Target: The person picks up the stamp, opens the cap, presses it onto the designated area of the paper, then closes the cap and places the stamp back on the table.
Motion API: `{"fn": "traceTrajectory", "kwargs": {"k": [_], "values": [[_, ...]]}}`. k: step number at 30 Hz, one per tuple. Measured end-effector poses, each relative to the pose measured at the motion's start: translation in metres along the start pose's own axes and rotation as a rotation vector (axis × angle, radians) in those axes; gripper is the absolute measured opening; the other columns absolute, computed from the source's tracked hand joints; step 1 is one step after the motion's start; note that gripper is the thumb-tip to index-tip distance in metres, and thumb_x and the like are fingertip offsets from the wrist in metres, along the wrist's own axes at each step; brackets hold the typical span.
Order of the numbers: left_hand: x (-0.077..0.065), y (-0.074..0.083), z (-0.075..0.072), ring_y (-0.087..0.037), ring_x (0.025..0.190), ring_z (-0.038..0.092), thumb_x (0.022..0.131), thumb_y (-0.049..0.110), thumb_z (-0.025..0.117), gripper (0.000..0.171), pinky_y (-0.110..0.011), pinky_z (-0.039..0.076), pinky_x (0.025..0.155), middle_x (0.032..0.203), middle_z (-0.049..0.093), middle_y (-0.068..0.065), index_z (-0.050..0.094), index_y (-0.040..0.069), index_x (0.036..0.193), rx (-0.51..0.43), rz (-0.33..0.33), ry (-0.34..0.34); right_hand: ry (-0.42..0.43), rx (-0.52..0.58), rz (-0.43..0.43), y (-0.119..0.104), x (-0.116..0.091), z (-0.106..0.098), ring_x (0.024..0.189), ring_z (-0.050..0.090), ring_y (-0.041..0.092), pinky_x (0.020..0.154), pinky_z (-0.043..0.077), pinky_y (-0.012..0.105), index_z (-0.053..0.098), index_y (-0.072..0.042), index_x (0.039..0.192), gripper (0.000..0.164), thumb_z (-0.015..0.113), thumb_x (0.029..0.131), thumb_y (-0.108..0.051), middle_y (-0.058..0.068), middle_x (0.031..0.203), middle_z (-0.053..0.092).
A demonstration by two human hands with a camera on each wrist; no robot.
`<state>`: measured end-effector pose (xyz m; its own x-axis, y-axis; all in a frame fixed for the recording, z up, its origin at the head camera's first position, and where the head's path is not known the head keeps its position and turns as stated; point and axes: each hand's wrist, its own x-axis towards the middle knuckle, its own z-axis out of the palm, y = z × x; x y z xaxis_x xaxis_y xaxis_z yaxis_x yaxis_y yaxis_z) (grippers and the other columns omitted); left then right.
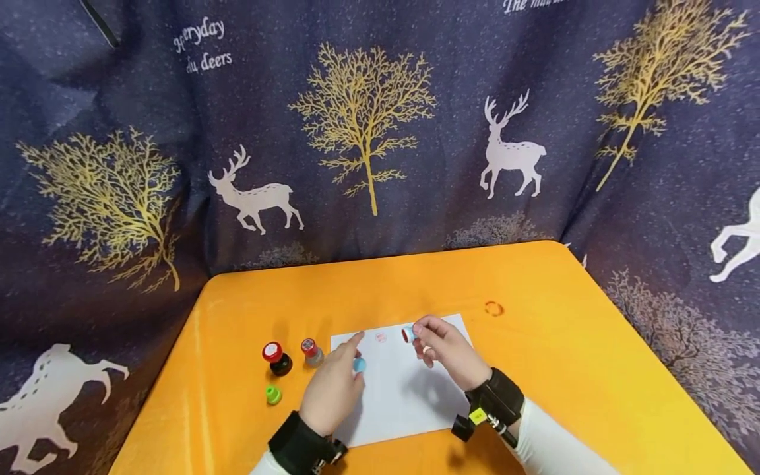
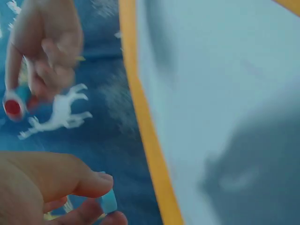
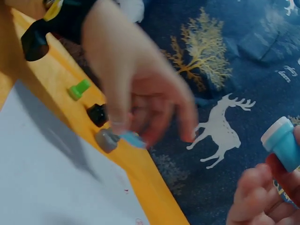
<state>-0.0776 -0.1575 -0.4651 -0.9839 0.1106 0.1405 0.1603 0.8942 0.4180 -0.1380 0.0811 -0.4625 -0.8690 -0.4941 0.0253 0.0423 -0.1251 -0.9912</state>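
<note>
My right hand grips a light-blue toy stamp with a white rim, above the paper's far right part. Its red stamping face shows in the left wrist view. My left hand pinches a small light-blue cap between thumb and fingers, above the paper's left side. White paper lies on the table beneath both hands. One faint red print marks it near the far edge, between the hands.
Left of the paper stand a red-topped black stamp, a grey stamp with a red top and a small green stamp. The orange tablecloth carries a red ring mark. A dark deer-print curtain hangs behind.
</note>
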Motion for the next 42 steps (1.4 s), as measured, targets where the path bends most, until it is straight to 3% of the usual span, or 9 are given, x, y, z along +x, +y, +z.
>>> {"fn": "traceTrajectory", "kwargs": {"k": [5, 9, 15, 24, 29, 32, 36, 38, 42], "values": [[0.001, 0.026, 0.004, -0.017, 0.094, 0.063, 0.080, 0.009, 0.081, 0.069, -0.036, 0.055, 0.083, 0.106, 0.064, -0.002, 0.050, 0.008, 0.142, -0.009, 0.113, 0.076, -0.059, -0.098, -0.013, 0.006, -0.003, 0.007, 0.089, 0.061, 0.025, 0.068, 0.053, 0.031, 0.058, 0.001, 0.113, 0.029, 0.051, 0.105, -0.025, 0.011, 0.103, 0.059], [0.001, 0.036, 0.005, -0.014, 0.089, 0.061, 0.082, 0.009, 0.079, 0.068, -0.033, 0.054, 0.079, 0.107, 0.064, -0.002, 0.049, 0.008, 0.143, -0.047, 0.157, 0.094, -0.042, -0.161, -0.010, 0.013, -0.006, 0.011, 0.093, 0.061, 0.026, 0.071, 0.055, 0.033, 0.060, 0.001, 0.114, 0.028, 0.053, 0.104, -0.024, 0.012, 0.106, 0.060], [-0.001, 0.038, 0.007, -0.014, 0.092, 0.061, 0.083, 0.009, 0.077, 0.067, -0.032, 0.053, 0.079, 0.110, 0.064, -0.004, 0.047, 0.008, 0.144, -0.059, 0.189, 0.105, -0.043, -0.213, -0.045, 0.018, -0.006, 0.017, 0.090, 0.064, 0.031, 0.068, 0.055, 0.034, 0.061, 0.000, 0.112, 0.022, 0.056, 0.103, -0.020, 0.021, 0.102, 0.064], [0.003, 0.044, 0.004, -0.014, 0.094, 0.062, 0.084, 0.011, 0.075, 0.065, -0.032, 0.053, 0.080, 0.110, 0.064, -0.002, 0.047, 0.008, 0.143, -0.057, 0.241, 0.136, -0.050, -0.215, -0.055, 0.016, -0.003, 0.016, 0.091, 0.067, 0.040, 0.067, 0.057, 0.034, 0.060, 0.003, 0.110, 0.022, 0.057, 0.102, -0.018, 0.021, 0.100, 0.066], [0.005, 0.045, 0.005, -0.010, 0.079, 0.059, 0.087, 0.014, 0.074, 0.065, -0.024, 0.048, 0.065, 0.111, 0.064, 0.000, 0.045, 0.009, 0.145, -0.100, 0.258, 0.171, -0.049, -0.179, -0.042, 0.013, -0.003, 0.015, 0.090, 0.071, 0.031, 0.066, 0.058, 0.035, 0.056, 0.007, 0.112, 0.026, 0.057, 0.102, -0.017, 0.021, 0.099, 0.070], [0.005, 0.045, 0.007, -0.013, 0.082, 0.064, 0.088, 0.014, 0.075, 0.068, -0.023, 0.048, 0.061, 0.117, 0.065, -0.001, 0.042, 0.010, 0.147, -0.127, 0.283, 0.205, -0.056, -0.157, -0.043, 0.012, -0.002, 0.014, 0.089, 0.072, 0.025, 0.066, 0.058, 0.035, 0.055, 0.008, 0.113, 0.027, 0.056, 0.102, -0.016, 0.017, 0.098, 0.071], [0.005, 0.046, 0.008, -0.020, 0.098, 0.069, 0.085, 0.012, 0.079, 0.072, -0.028, 0.055, 0.070, 0.120, 0.066, -0.003, 0.042, 0.010, 0.147, -0.139, 0.341, 0.271, -0.063, -0.134, -0.041, 0.013, -0.001, 0.012, 0.088, 0.072, 0.022, 0.067, 0.058, 0.033, 0.054, 0.008, 0.114, 0.025, 0.055, 0.102, -0.013, 0.016, 0.100, 0.071], [0.005, 0.046, 0.009, -0.019, 0.096, 0.069, 0.084, 0.012, 0.080, 0.073, -0.029, 0.056, 0.071, 0.119, 0.066, -0.003, 0.043, 0.010, 0.147, -0.130, 0.362, 0.293, -0.062, -0.125, -0.037, 0.013, -0.001, 0.011, 0.088, 0.072, 0.022, 0.067, 0.057, 0.032, 0.052, 0.010, 0.114, 0.025, 0.055, 0.102, -0.012, 0.017, 0.101, 0.070], [0.008, 0.045, 0.009, -0.018, 0.100, 0.068, 0.084, 0.012, 0.080, 0.065, -0.031, 0.056, 0.078, 0.121, 0.067, -0.002, 0.051, 0.012, 0.142, -0.095, 0.386, 0.294, -0.045, -0.131, -0.020, 0.014, -0.001, 0.012, 0.089, 0.071, 0.021, 0.067, 0.057, 0.031, 0.052, 0.010, 0.111, 0.028, 0.060, 0.100, -0.015, 0.017, 0.102, 0.069]]}}
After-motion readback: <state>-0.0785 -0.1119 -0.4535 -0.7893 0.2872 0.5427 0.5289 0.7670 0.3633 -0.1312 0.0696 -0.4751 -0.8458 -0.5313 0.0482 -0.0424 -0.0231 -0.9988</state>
